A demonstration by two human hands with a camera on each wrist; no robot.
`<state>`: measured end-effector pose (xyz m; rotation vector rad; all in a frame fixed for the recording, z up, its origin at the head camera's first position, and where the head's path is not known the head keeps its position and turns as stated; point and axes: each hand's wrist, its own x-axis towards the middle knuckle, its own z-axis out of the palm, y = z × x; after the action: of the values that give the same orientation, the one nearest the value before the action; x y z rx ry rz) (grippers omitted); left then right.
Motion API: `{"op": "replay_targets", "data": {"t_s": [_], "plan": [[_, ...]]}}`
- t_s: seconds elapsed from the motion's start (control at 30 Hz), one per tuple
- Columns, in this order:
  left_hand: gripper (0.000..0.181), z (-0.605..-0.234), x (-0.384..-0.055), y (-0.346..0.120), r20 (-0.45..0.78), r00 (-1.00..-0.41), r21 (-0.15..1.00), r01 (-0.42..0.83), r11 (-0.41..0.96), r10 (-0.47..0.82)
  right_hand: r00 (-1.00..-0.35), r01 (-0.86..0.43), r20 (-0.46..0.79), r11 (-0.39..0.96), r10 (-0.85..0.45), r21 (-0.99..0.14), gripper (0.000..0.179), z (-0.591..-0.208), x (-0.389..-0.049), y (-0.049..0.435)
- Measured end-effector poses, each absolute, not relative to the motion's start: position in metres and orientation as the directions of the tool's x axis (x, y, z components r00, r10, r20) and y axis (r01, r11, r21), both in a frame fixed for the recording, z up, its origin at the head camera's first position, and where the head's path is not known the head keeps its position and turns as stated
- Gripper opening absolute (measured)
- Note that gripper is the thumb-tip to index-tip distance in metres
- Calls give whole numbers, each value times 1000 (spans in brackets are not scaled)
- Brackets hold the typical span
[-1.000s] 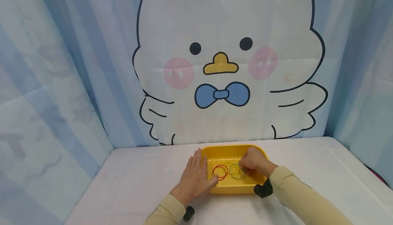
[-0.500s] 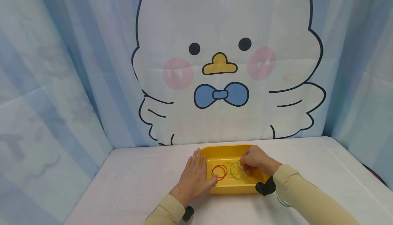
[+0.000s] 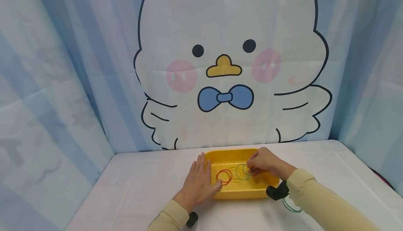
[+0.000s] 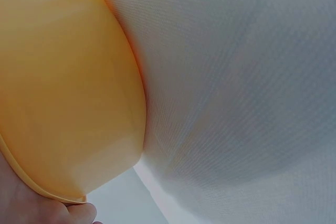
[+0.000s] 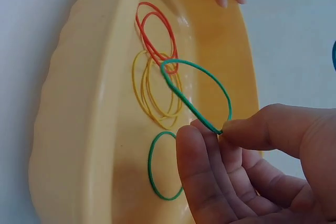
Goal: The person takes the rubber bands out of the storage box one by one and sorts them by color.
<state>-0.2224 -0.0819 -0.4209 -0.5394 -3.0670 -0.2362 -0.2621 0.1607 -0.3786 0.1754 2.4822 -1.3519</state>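
My right hand (image 3: 267, 161) pinches a green rubber band (image 5: 190, 105) between thumb and fingers, over the right side of a yellow tray (image 3: 240, 194). In the right wrist view the band hangs as a loop off the fingertips. Below it, another green rubber band (image 5: 149, 166) lies on the tray floor. Yellow rubber bands (image 5: 142, 95) and red rubber bands (image 5: 174, 43) lie overlapping farther along. With fingers straight, my left hand (image 3: 198, 182) rests along the tray's left rim, its thumb at the front corner. The left wrist view shows fingertips at the rim.
Green rubber bands (image 3: 291, 208) lie on the white tabletop (image 3: 138, 185) right of the tray, partly hidden by the right sleeve (image 3: 327, 199). A curtain with a cartoon bird (image 3: 226, 126) hangs behind the table.
My right hand has drawn back slightly to the right with the pinched green band. Green bands on the table have come into view beside the sleeve. The left hand stays at the tray.
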Motion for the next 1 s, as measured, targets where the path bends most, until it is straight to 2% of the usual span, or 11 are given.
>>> {"op": "replay_targets", "data": {"t_s": [1.0], "plan": [[82,-420,-221,-82,41,-942,151,335,930,333,-957,180,-267,485,-117,-856,43,-354,-240,212]]}}
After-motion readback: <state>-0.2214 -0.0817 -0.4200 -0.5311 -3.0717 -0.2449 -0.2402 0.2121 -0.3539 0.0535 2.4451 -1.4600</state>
